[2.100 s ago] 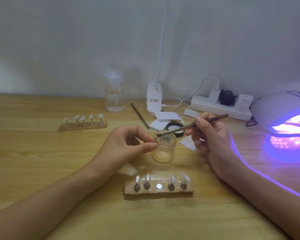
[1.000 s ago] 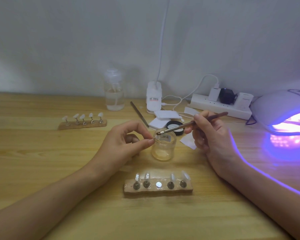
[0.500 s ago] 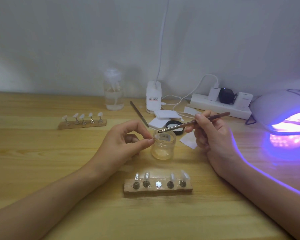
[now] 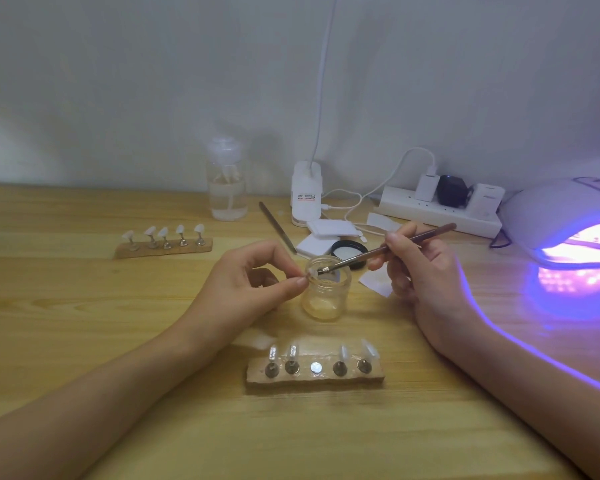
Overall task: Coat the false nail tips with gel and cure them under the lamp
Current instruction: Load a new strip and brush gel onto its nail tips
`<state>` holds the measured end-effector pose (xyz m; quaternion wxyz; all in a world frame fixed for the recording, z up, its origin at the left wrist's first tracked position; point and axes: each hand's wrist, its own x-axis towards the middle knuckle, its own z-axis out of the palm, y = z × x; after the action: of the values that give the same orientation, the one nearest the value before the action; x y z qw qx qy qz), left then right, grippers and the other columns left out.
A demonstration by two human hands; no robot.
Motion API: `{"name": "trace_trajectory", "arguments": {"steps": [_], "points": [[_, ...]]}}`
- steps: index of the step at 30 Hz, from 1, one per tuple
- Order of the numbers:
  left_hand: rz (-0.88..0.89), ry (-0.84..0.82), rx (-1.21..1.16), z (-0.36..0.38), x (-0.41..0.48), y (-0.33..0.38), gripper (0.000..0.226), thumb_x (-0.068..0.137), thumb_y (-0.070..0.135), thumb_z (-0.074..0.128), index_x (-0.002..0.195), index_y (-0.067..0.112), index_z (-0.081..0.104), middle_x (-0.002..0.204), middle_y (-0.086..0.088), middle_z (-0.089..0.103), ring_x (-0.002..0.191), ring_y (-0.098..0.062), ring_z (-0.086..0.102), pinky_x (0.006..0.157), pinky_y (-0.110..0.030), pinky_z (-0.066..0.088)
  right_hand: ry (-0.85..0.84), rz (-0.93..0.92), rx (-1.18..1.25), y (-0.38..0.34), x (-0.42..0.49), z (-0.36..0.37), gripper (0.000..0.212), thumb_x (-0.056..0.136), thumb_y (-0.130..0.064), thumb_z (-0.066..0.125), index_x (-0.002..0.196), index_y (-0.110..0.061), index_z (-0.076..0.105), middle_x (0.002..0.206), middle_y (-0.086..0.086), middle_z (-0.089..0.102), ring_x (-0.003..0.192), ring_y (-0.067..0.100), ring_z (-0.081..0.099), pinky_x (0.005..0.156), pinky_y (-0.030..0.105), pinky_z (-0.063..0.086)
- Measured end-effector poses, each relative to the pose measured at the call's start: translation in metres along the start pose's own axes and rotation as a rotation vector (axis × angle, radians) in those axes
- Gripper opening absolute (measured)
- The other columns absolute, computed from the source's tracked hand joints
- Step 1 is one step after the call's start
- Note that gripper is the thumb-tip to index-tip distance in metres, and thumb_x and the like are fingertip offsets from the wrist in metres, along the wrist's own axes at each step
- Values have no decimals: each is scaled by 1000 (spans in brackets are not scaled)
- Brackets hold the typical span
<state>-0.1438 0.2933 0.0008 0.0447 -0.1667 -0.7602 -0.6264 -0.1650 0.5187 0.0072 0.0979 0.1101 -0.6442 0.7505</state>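
My left hand (image 4: 246,289) pinches a small clear nail tip (image 4: 311,271) between thumb and forefinger, right at the rim of the open glass gel jar (image 4: 325,292). My right hand (image 4: 420,271) grips a brown brush (image 4: 388,248), and its bristles touch the nail tip over the jar. In front of me lies a wooden holder (image 4: 314,375) with several nail tips on metal stands and one bare stand in the middle. A second holder (image 4: 163,244) with several white tips sits at the left. The curing lamp (image 4: 568,220) glows purple at the right edge.
Behind the jar lie its black lid (image 4: 349,249), two white pads (image 4: 329,228), a metal file (image 4: 277,227) and a paper wipe (image 4: 376,283). A clear pump bottle (image 4: 227,192), a white clip lamp base (image 4: 306,195) and a power strip (image 4: 440,211) with cables stand along the wall.
The brush tip has dipped slightly and come to the nail tip held at the jar rim. My left hand stays in place, and the view has shifted a little.
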Motion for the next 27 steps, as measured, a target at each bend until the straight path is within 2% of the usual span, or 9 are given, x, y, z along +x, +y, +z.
{"name": "trace_trajectory", "arguments": {"steps": [4, 7, 9, 13, 19, 23, 27], "points": [[-13, -5, 5, 1, 1, 0, 14, 82, 12, 77, 74, 16, 66, 81, 5, 70, 60, -12, 52, 57, -17, 47, -62, -30, 14, -1, -1, 0, 22, 87, -38, 64, 68, -30, 56, 70, 6, 69, 44, 8, 37, 42, 15, 29], [-25, -4, 3, 1, 1, 1, 13, 82, 11, 76, 74, 15, 66, 80, 9, 71, 58, -9, 51, 56, -16, 47, -16, -6, -23, -1, -2, 1, 22, 87, -34, 62, 66, -31, 58, 68, 6, 69, 45, 7, 39, 40, 14, 30], [-30, -3, 12, 2, 1, 1, 14, 82, 13, 76, 73, 16, 66, 80, 4, 70, 58, -9, 50, 56, -17, 46, 14, -3, 4, -1, -1, 0, 20, 86, -33, 62, 67, -29, 57, 67, 7, 69, 44, 8, 37, 40, 15, 29], [-48, 10, 52, 2, 1, 2, 15, 83, 14, 77, 74, 17, 66, 89, -24, 65, 59, -14, 49, 57, -23, 43, -53, -39, 1, -1, -2, 0, 21, 86, -40, 65, 69, -31, 56, 71, 6, 69, 46, 8, 38, 42, 15, 28], [-56, 8, 67, 2, 1, 4, 13, 82, 17, 77, 76, 18, 66, 92, -31, 63, 59, -15, 49, 61, -29, 42, 2, -21, 36, 0, 0, 0, 19, 87, -34, 64, 68, -31, 59, 69, 7, 69, 46, 7, 37, 40, 15, 28], [-53, 8, 59, 2, 1, 2, 14, 83, 16, 76, 75, 18, 66, 92, -31, 64, 58, -13, 49, 58, -25, 43, -62, -38, 11, 0, -2, 0, 19, 84, -41, 66, 70, -32, 58, 72, 7, 70, 47, 8, 38, 41, 15, 29], [-55, 6, 56, 1, 1, 2, 13, 83, 16, 76, 75, 18, 66, 92, -31, 63, 58, -13, 49, 57, -22, 42, -11, -24, -18, 0, -1, 0, 19, 87, -33, 63, 69, -32, 59, 71, 8, 71, 45, 8, 36, 40, 15, 29]]}}
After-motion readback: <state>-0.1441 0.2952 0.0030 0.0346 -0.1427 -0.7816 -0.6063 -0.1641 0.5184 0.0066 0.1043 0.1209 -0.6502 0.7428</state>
